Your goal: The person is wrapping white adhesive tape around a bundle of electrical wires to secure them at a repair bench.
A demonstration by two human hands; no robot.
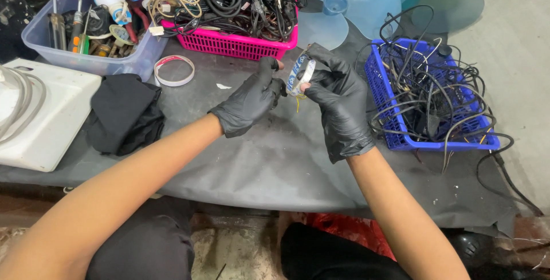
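matt black gloves [338, 99], glossy tape roll [300, 74]

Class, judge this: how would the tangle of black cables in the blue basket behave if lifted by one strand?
The black cables look floppy, looping over the blue basket rim. Being intertwined, they would probably rise as one clump, perhaps dragging the seemingly light basket.
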